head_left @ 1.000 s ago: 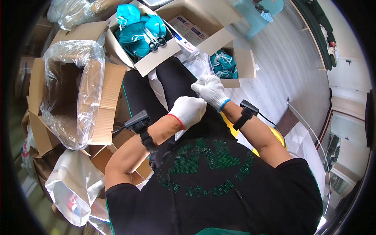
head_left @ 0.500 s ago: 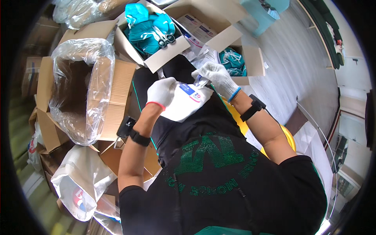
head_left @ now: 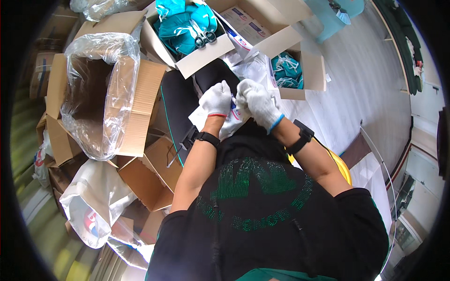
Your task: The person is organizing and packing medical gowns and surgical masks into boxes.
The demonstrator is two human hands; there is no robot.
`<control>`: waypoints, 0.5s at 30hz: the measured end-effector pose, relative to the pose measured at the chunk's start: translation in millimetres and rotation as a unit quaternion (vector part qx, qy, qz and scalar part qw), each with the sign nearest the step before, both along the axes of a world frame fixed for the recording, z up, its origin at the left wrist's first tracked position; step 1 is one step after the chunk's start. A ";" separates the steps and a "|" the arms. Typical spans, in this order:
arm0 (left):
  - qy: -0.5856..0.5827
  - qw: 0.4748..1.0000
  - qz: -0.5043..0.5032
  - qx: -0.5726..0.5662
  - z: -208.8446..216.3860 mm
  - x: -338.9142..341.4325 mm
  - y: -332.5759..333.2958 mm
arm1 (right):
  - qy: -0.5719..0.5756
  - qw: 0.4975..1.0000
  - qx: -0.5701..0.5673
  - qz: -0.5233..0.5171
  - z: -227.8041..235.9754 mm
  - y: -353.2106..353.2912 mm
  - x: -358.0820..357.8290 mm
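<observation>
Both my hands wear white knit gloves and meet over my lap. My left hand and my right hand pinch the top edge of a white flat packet with a blue and red print, held between them against my black trousers. A clear plastic wrapper lies just beyond the hands. Each wrist carries a black band.
An open carton with teal items and scissors stands ahead. A smaller carton of teal items is at the right. A big carton lined with a clear bag is at the left; white bags and flattened cartons lie below it.
My hands have come together on the white packet: half a second ago they were spread along it, and a second ago they were lower, over my lap.
</observation>
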State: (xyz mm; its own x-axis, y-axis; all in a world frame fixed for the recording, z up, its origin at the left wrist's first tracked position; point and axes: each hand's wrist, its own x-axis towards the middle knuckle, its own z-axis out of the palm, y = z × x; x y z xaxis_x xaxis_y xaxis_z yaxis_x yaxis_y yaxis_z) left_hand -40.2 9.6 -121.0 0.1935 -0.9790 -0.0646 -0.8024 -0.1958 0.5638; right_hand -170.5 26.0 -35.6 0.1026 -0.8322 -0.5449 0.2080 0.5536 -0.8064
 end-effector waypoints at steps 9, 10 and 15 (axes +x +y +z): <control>0.001 0.999 0.038 0.022 -7.7 2.7 -6.6 | 0.103 0.976 -0.164 0.104 34.4 69.4 -39.1; 0.007 0.999 0.035 0.021 -5.6 4.3 -8.3 | 0.094 0.973 -0.181 0.107 34.7 63.7 -40.6; 0.131 0.991 -0.004 -0.013 13.3 19.7 -10.5 | 0.026 0.988 -0.149 0.016 49.6 28.4 -55.7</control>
State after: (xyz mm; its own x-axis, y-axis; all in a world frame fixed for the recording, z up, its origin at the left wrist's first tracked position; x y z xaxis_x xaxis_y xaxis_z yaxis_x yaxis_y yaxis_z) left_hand -20.5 -0.8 -107.7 0.1660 -0.9823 -0.0874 -0.6286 -0.1736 0.7581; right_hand -226.2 54.4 14.0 0.1092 -0.9535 -0.2810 0.1474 0.2951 -0.9440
